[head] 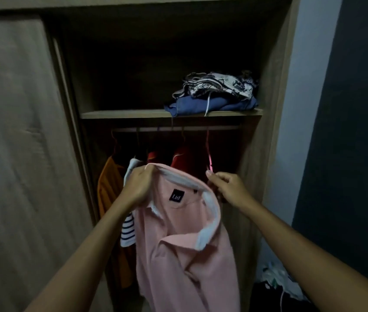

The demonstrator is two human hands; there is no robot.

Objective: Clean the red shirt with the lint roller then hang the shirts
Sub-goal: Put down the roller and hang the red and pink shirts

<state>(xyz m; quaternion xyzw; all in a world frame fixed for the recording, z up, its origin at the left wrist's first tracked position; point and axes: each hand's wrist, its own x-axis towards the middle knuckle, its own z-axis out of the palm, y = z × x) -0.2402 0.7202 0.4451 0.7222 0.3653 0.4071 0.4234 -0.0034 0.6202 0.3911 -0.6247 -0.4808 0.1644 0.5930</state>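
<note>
Pink shirt [185, 244]: it hangs in front of the open wardrobe, below the rail [174, 129], collar uppermost and body dropping straight down, so its long axis runs vertical and the collar opening faces you. Your left hand [138, 188] grips the collar at its left end, fingers pressed together over the white edge with the thumb on the near side; this hand carries the shirt's weight. Your right hand [228, 188] sits at the collar's right end, thumb and fingers closed in a pinch. Just above its fingertips the pink hanger [209, 154] hangs from the rail; whether the pinch holds the hanger's lower end, the collar, or both cannot be told from this view. The relation that governs the next move: the hanger drops from the rail directly above the right end of the collar, while the collar spreads leftward from it toward your left hand. The right hand is nearer the hanger; the left is well apart from it. In my judgement, the hanger arm has to enter the neck opening from the right. A red shirt [183, 157] already hangs on the rail behind the collar, an orange garment [108, 183] further left. Risk noted: poor light inside the wardrobe hides the hanger's lower part.
</note>
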